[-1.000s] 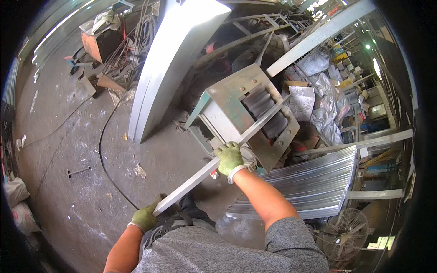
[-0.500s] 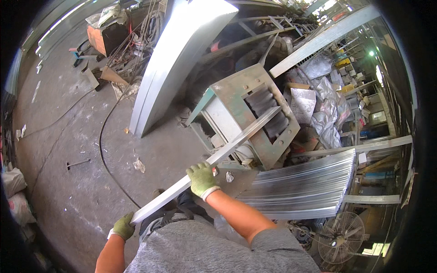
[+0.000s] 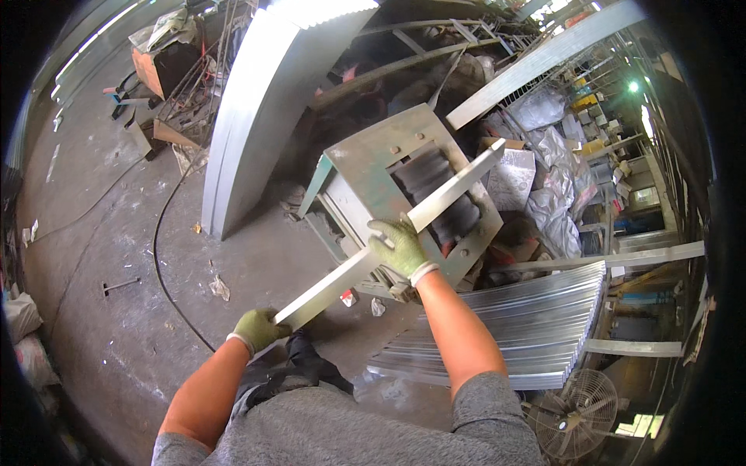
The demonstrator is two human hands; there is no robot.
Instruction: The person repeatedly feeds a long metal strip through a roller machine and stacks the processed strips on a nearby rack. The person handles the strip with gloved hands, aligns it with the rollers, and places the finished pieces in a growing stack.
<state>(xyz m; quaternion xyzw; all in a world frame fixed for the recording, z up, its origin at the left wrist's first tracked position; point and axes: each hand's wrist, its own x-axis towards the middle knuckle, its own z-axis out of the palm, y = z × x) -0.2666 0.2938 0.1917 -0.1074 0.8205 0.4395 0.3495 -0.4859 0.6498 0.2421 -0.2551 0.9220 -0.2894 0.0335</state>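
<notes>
A long, straight metal bar [image 3: 330,289] runs slantwise from my body toward the far right. My left hand [image 3: 262,329], in a green glove, is closed round its near end. Around its middle my gloved right hand [image 3: 399,247] is wrapped, with part of the bar hidden under the palm. Beyond that hand the bar's far part passes over the front of a worn grey-green machine [image 3: 373,154]. Dark ridged rollers [image 3: 426,185] show in the machine's opening, partly behind the bar.
Left of the machine a tall stack of pale metal sheets [image 3: 252,124] stands on the floor. Bright ribbed metal profiles [image 3: 505,326] lie at the right, with a caged fan [image 3: 575,415] below them. A black cable [image 3: 158,256] curves over the floor, near a small metal piece [image 3: 121,286].
Both hands have carried the bar forward and to the right. Its far end now reaches past the machine's opening, and the machine sits slightly further left in view.
</notes>
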